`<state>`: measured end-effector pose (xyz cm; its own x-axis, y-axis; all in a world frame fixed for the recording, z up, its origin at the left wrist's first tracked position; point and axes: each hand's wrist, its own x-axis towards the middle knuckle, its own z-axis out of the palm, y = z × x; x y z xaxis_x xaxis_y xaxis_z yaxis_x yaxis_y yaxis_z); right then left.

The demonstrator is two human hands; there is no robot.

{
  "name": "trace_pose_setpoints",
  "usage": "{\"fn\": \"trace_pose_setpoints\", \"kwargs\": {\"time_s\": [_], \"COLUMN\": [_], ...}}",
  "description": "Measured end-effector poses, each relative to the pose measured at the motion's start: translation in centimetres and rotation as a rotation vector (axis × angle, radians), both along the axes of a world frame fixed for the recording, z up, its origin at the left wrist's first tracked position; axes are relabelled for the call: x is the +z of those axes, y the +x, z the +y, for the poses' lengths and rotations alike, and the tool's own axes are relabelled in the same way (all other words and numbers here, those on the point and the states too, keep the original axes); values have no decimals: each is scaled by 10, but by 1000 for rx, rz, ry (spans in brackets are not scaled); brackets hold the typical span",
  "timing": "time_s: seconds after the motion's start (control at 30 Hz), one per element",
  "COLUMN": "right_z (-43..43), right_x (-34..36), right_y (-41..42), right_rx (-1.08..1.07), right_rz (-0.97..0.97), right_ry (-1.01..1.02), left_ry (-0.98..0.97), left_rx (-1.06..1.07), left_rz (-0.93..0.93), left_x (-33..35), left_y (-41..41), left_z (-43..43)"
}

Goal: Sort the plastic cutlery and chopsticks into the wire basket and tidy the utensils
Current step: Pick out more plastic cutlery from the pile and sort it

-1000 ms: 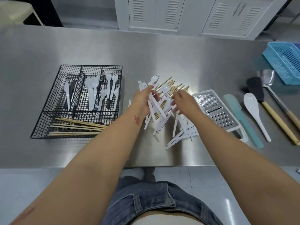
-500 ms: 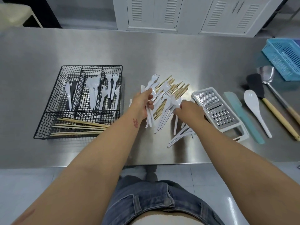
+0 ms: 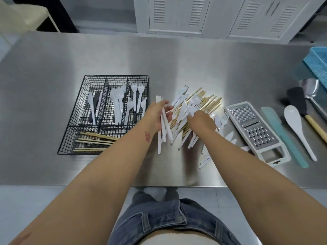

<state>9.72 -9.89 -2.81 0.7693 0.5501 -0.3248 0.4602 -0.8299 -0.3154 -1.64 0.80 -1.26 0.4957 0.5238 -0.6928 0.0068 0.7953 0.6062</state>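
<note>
A black wire basket [image 3: 70, 144] stands on the left of the steel table, with white knives, spoons and forks in its three back compartments and wooden chopsticks [image 3: 93, 141] in the front one. Right of it lies a loose pile of white plastic cutlery [image 3: 183, 112] on top of wooden chopsticks [image 3: 210, 103]. My left hand [image 3: 159, 114] grips a bundle of white forks [image 3: 163, 129] at the pile's left edge. My right hand [image 3: 201, 120] reaches into the pile's middle, fingers pinching a white fork there.
A metal grater [image 3: 254, 129] in a white frame lies right of the pile. Beyond it are a teal spatula [image 3: 283, 137], a white spoon [image 3: 297, 128], a black spatula with wooden handle [image 3: 299, 101], a metal turner [image 3: 309, 87] and a blue basket [image 3: 318, 62].
My right hand has moved from the pile's right side into its middle and closed on a fork. My left hand keeps its bundle and has shifted slightly left.
</note>
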Motion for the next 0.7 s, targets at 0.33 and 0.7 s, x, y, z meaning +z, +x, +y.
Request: {"fn": "trace_pose_setpoints", "kwargs": {"time_s": [0.33, 0.7], "right_z": [6, 17], "right_x": [10, 31], "right_y": [-1, -15], "right_rx": [-157, 276], "right_rz": [115, 225], "right_ry": [149, 269], "left_ry": [62, 201], "left_rx": [-174, -162], "left_rz": [42, 82], "left_x": [2, 0], "left_y": [0, 22], "left_z": [17, 23]}}
